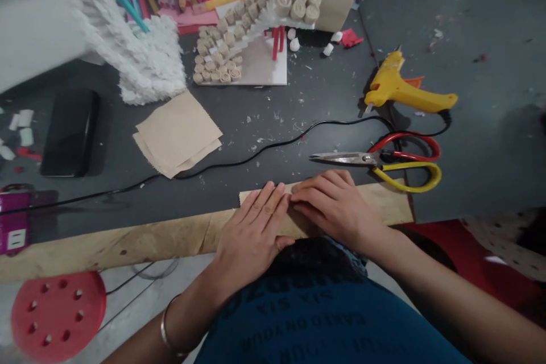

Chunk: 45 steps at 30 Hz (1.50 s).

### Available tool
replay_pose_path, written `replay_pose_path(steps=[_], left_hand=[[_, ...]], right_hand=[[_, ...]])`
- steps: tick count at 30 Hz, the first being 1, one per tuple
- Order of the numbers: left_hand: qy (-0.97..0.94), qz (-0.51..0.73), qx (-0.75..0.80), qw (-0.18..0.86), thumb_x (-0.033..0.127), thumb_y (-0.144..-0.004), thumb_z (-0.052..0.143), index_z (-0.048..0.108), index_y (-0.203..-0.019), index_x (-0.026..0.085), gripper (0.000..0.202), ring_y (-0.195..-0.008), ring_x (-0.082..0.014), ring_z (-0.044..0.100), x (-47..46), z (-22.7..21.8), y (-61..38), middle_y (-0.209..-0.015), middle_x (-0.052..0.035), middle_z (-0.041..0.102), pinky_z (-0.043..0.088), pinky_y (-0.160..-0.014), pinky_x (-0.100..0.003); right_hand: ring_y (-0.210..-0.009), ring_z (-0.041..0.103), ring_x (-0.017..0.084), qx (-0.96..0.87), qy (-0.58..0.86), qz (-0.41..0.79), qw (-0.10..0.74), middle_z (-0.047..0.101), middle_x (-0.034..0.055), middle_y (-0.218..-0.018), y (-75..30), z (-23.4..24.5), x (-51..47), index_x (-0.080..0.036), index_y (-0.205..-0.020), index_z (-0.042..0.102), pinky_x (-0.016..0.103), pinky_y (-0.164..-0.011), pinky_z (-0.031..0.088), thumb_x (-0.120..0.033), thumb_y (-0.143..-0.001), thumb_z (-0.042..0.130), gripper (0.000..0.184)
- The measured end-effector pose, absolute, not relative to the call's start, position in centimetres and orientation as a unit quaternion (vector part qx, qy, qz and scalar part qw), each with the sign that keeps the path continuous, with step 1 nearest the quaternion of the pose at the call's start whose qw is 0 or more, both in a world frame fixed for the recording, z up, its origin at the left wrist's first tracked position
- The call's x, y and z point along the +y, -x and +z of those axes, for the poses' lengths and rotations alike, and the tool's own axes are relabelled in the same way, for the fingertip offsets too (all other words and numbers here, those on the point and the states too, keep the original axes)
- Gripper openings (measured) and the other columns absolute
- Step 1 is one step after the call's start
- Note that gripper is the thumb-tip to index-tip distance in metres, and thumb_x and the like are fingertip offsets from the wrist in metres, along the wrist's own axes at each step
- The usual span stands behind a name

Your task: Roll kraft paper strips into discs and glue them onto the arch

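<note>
Dim, flat light over my feed; source can't be placed. Grey table (482,159) reads dull, darkening toward the right edge. Upper left is palest — a milky haze washes over the white textured piece (149,65). Soft shade lies to the right of the phone (69,133); another dark patch hugs the left side of the glue gun (412,88). Small highlight on the bracelet (164,327). Lettering on the blue shirt (324,341) looks soft to me — wide-lens stretch toward the borders.
</note>
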<state>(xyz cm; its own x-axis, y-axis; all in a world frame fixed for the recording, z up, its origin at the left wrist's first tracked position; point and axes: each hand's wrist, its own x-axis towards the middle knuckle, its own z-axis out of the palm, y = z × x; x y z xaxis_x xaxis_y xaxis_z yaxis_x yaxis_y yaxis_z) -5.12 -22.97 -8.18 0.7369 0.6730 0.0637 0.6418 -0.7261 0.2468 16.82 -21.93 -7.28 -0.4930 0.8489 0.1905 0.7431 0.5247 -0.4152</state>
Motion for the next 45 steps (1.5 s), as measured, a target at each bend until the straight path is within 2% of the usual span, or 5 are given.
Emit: replay_pose_path(steps=[16, 25, 31, 39, 45], left_hand=[[-0.959, 0.115, 0.255, 0.049, 0.007, -0.093, 0.040, 0.061, -0.120, 0.010, 0.035, -0.119, -0.0253, 0.060, -19.5, -6.7, 7.2, -0.122, -0.0153, 0.067, 0.054, -0.093, -0.039], [-0.929, 0.133, 0.344, 0.036, 0.022, -0.095, 0.044, 0.064, -0.088, 0.016, 0.023, -0.077, -0.0210, 0.066, -12.7, -3.6, 4.6, -0.078, -0.0067, 0.069, 0.051, -0.067, -0.033], [-0.887, 0.207, 0.413, 0.017, 0.036, -0.092, 0.055, 0.056, -0.121, 0.017, 0.035, -0.099, -0.0236, 0.065, -6.4, -2.8, 1.9, -0.107, -0.0103, 0.070, 0.047, -0.083, -0.035], [-0.890, 0.231, 0.380, -0.105, 0.017, -0.093, 0.050, 0.069, -0.099, 0.018, 0.020, -0.095, -0.0223, 0.061, -5.6, -4.2, 3.9, -0.096, -0.0081, 0.071, 0.042, -0.089, -0.039], [-0.864, 0.272, 0.423, 0.021, 0.022, -0.092, 0.054, 0.071, -0.094, 0.019, 0.017, -0.093, -0.0217, 0.059, -5.7, -4.9, 3.8, -0.089, -0.0051, 0.070, 0.040, -0.090, -0.040]], right_hand=[[-0.077, 0.050, 0.019, -0.895, 0.424, 0.078, 0.110, 0.060, 0.0040, -0.077, -15.5, -6.2, -19.6, -0.018, -0.079, 0.064, 0.034, -0.073, 0.032, -0.031, -0.090, 0.058, 0.018], [-0.075, 0.049, 0.019, -0.874, 0.452, -0.031, 0.172, 0.061, 0.0037, -0.075, -16.6, -3.3, -14.6, -0.018, -0.074, 0.060, 0.034, -0.075, 0.031, -0.017, -0.084, 0.055, 0.012], [-0.081, 0.052, 0.021, -0.844, 0.478, -0.123, 0.208, 0.064, 0.0057, -0.080, -18.7, -1.0, -8.4, -0.017, -0.079, 0.062, 0.034, -0.081, 0.032, -0.017, -0.085, 0.055, 0.009], [-0.087, 0.055, 0.022, -0.861, 0.457, -0.115, 0.191, 0.067, 0.0067, -0.088, -17.6, -3.8, -6.5, -0.018, -0.089, 0.062, 0.036, -0.084, 0.033, -0.018, -0.090, 0.055, 0.008], [-0.090, 0.059, 0.022, -0.855, 0.472, -0.038, 0.213, 0.070, 0.0051, -0.090, -17.6, -4.9, -6.4, -0.019, -0.094, 0.065, 0.037, -0.086, 0.034, -0.021, -0.091, 0.057, 0.009]])
